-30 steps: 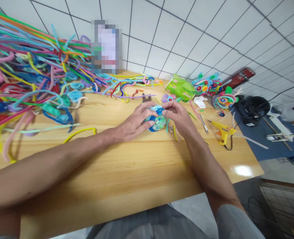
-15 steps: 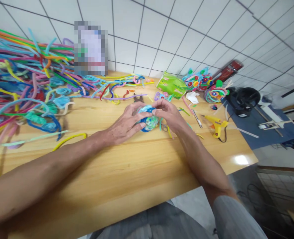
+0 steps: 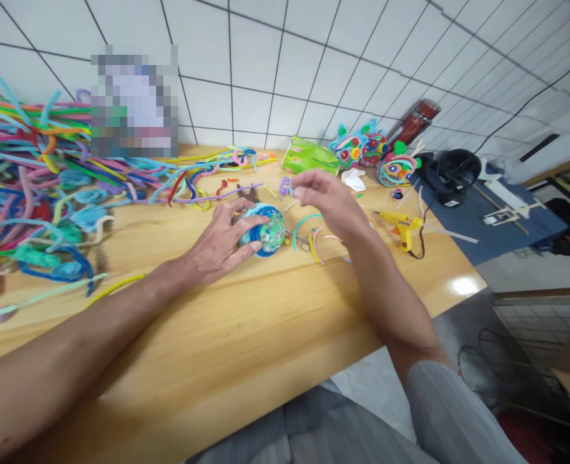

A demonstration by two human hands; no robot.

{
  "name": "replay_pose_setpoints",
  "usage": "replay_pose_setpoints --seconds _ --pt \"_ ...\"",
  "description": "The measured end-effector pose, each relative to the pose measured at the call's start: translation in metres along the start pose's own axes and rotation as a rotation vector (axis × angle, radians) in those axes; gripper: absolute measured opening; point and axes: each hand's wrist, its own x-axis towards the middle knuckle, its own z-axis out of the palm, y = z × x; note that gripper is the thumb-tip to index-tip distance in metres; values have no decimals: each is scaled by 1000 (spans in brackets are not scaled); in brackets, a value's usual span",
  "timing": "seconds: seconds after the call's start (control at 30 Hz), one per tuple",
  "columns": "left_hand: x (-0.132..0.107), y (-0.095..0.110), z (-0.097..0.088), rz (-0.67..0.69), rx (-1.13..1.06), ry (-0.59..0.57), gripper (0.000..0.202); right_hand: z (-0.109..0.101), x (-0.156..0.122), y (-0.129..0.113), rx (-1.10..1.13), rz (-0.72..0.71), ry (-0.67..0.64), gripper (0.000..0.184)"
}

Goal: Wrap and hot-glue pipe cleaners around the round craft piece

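My left hand (image 3: 224,241) is wrapped around a ball-shaped piece (image 3: 272,233) of blue, light blue and green fuzzy stems, with thumb and fingers pressed on its side. Raised to the right of the ball and apart from it is my right hand (image 3: 324,198), its fingers bent together toward the thumb; whatever they may hold is hidden. Beneath that hand lie cut fuzzy stems (image 3: 315,248) in teal, yellow and pink, along with small scissors (image 3: 304,243). Dark pliers (image 3: 247,193) show just behind the ball. A small purple curled piece (image 3: 285,185) rests near the right fingertips.
Many coloured fuzzy stems (image 3: 33,174) heap on the left of the wooden table (image 3: 227,361). A yellow glue gun (image 3: 403,229) lies at right. Along the wall are a green tissue pack (image 3: 308,156), colourful animal-head crafts (image 3: 347,149) and a red flask (image 3: 417,119).
My right hand has come off the ball and lifted away to the right. My left hand keeps hold of the ball. The view has swung slightly to the right.
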Motion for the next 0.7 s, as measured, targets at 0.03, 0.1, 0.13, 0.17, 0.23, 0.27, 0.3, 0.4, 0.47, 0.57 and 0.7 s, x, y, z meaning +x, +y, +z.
replay_pose_setpoints --seconds 0.03,0.1,0.13,0.17,0.23,0.27,0.3,0.4,0.47,0.57,0.7 --pt "0 0 0 -10 -1 0 48 -12 -1 -7 1 6 33 47" --pt "0 0 0 -23 -10 2 47 -35 -6 -18 15 26 78 51" --pt "0 1 1 -25 -20 6 46 -44 -10 -21 16 36 89 52" --pt "0 1 1 -25 -33 11 46 -51 -15 -22 8 49 86 52" --pt "-1 2 2 -18 -61 25 45 -61 -26 -18 -53 88 36 51" --pt "-1 2 2 -13 -70 31 45 -64 -32 -15 -106 114 2 50" --pt "-1 2 3 -7 -73 34 45 -67 -39 -11 -171 140 -24 47" --pt "-2 2 3 9 -63 26 45 -79 -58 4 -382 198 -10 40" --pt "-2 3 3 9 -61 18 45 -89 -70 14 -510 194 56 34" --pt "-1 4 2 -13 -66 12 44 -102 -87 31 -715 172 134 21" --pt "0 5 1 -33 -77 0 44 -112 -110 53 -935 168 173 11"
